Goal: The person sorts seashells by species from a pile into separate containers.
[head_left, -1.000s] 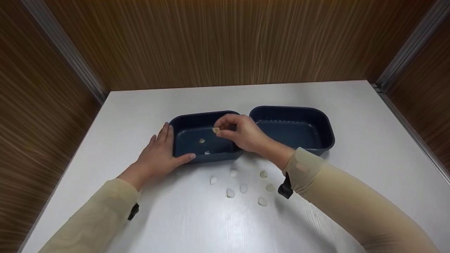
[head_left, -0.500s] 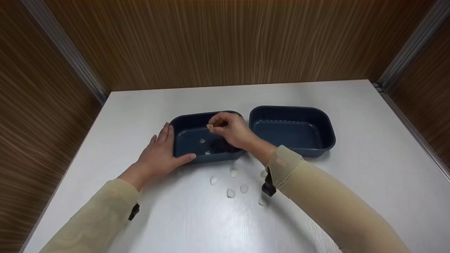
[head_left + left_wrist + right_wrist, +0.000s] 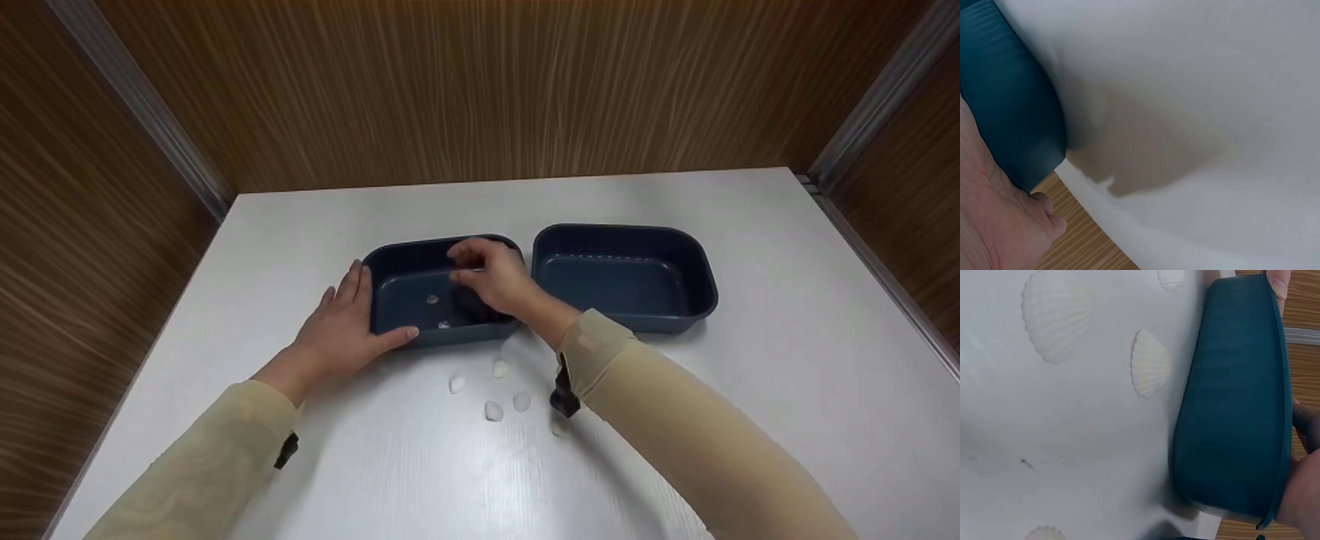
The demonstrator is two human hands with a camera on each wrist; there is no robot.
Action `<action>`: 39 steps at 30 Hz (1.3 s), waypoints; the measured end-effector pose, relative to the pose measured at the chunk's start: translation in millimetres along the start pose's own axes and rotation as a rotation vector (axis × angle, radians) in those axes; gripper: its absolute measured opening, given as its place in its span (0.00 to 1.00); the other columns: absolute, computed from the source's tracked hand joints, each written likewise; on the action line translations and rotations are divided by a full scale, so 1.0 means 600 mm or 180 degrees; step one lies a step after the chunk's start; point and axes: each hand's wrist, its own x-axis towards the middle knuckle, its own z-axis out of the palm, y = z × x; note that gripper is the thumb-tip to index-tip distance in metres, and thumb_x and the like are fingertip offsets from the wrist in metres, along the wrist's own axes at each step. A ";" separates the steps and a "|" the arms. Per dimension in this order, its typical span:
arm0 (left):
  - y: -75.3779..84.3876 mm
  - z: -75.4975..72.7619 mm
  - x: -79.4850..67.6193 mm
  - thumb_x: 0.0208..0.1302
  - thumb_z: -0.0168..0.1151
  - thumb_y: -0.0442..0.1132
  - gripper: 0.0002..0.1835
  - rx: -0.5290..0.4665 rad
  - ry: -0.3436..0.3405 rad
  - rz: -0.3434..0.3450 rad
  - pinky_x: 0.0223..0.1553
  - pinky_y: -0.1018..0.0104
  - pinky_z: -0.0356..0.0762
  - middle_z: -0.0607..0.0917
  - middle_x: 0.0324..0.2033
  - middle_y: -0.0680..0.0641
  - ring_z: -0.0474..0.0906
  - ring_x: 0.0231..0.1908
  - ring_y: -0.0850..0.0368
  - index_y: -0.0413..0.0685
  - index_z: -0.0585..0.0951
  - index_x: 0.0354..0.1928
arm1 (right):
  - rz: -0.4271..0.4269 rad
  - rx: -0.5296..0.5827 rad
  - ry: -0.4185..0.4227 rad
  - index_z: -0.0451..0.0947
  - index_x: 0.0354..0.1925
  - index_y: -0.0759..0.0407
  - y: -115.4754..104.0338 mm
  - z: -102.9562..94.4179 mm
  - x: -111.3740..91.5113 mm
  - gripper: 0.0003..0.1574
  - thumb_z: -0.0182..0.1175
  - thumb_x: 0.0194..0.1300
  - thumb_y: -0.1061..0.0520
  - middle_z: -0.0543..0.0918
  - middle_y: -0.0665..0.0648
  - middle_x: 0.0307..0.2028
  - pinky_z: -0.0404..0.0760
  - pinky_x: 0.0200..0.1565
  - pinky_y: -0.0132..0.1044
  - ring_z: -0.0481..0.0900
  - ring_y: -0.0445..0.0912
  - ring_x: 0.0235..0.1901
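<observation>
Shells on tabletop, some in L box; L fingers straight agst it, R fingers above, loosely curved, tips apart, no shell visible. Prob. drop step; next, likely, pinch another.

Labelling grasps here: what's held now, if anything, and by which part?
Nothing visibly held: right hand has thumb and fingertips parted, nothing between. Left hand merely touches the left bin, thumb at its near rim.

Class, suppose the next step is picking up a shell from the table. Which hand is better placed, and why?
Probably the right hand: it appears empty over the left bin, while the left hand rests against that bin's side, apparently steadying it.
</observation>
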 end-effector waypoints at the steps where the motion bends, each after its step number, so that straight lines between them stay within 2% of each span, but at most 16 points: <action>1: 0.000 0.000 0.000 0.65 0.49 0.84 0.71 -0.0008 0.0003 0.0001 0.80 0.41 0.37 0.33 0.83 0.34 0.37 0.83 0.38 0.33 0.33 0.83 | -0.0008 -0.0041 0.0016 0.83 0.59 0.61 -0.001 -0.001 0.000 0.18 0.69 0.73 0.62 0.86 0.62 0.52 0.80 0.58 0.42 0.83 0.49 0.53; 5: -0.001 -0.002 0.000 0.63 0.47 0.86 0.72 0.0001 0.0003 0.0028 0.80 0.41 0.37 0.33 0.83 0.34 0.37 0.83 0.39 0.33 0.33 0.83 | -0.0072 -0.0116 0.0076 0.82 0.62 0.61 -0.009 -0.010 -0.003 0.22 0.69 0.73 0.62 0.85 0.63 0.55 0.79 0.59 0.43 0.81 0.50 0.53; 10: -0.002 -0.002 0.000 0.62 0.44 0.87 0.73 0.0021 0.0001 0.0040 0.80 0.41 0.37 0.33 0.83 0.34 0.37 0.83 0.40 0.33 0.33 0.83 | -0.0314 -0.0091 0.0146 0.83 0.61 0.60 -0.026 -0.036 -0.014 0.21 0.70 0.72 0.61 0.86 0.61 0.51 0.80 0.56 0.42 0.81 0.49 0.49; 14: 0.000 -0.002 0.000 0.62 0.45 0.87 0.73 0.0005 -0.0006 0.0024 0.80 0.42 0.36 0.32 0.83 0.34 0.37 0.83 0.40 0.33 0.33 0.83 | -0.0478 -0.0111 0.0222 0.83 0.61 0.58 -0.043 -0.074 -0.029 0.21 0.71 0.72 0.59 0.87 0.59 0.50 0.81 0.56 0.42 0.82 0.47 0.51; 19: -0.003 -0.004 -0.004 0.61 0.44 0.88 0.73 0.0014 0.0014 0.0035 0.80 0.41 0.36 0.33 0.83 0.34 0.37 0.83 0.39 0.32 0.34 0.83 | -0.0535 -0.0238 0.0331 0.82 0.63 0.56 -0.060 -0.131 -0.054 0.23 0.72 0.72 0.54 0.86 0.55 0.53 0.80 0.58 0.45 0.80 0.45 0.56; 23: -0.005 -0.004 -0.005 0.61 0.44 0.88 0.74 0.0020 0.0033 0.0033 0.80 0.41 0.36 0.34 0.83 0.33 0.37 0.83 0.38 0.32 0.34 0.82 | -0.0579 -0.0394 0.0460 0.82 0.64 0.56 -0.061 -0.178 -0.077 0.26 0.73 0.71 0.52 0.85 0.54 0.55 0.81 0.57 0.45 0.81 0.46 0.57; 29: -0.011 -0.004 -0.005 0.61 0.43 0.88 0.74 0.0061 0.0027 -0.0006 0.80 0.41 0.36 0.33 0.83 0.33 0.36 0.83 0.38 0.32 0.33 0.82 | -0.0600 -0.0711 0.0689 0.79 0.67 0.58 -0.038 -0.241 -0.112 0.31 0.72 0.71 0.49 0.84 0.56 0.61 0.76 0.64 0.51 0.79 0.49 0.63; 39: -0.018 -0.002 -0.009 0.61 0.43 0.88 0.74 0.0000 0.0057 0.0015 0.80 0.41 0.35 0.34 0.83 0.33 0.36 0.83 0.38 0.32 0.34 0.82 | -0.0360 -0.1235 0.0719 0.69 0.78 0.55 0.034 -0.318 -0.171 0.46 0.72 0.70 0.41 0.73 0.60 0.74 0.68 0.71 0.62 0.68 0.57 0.75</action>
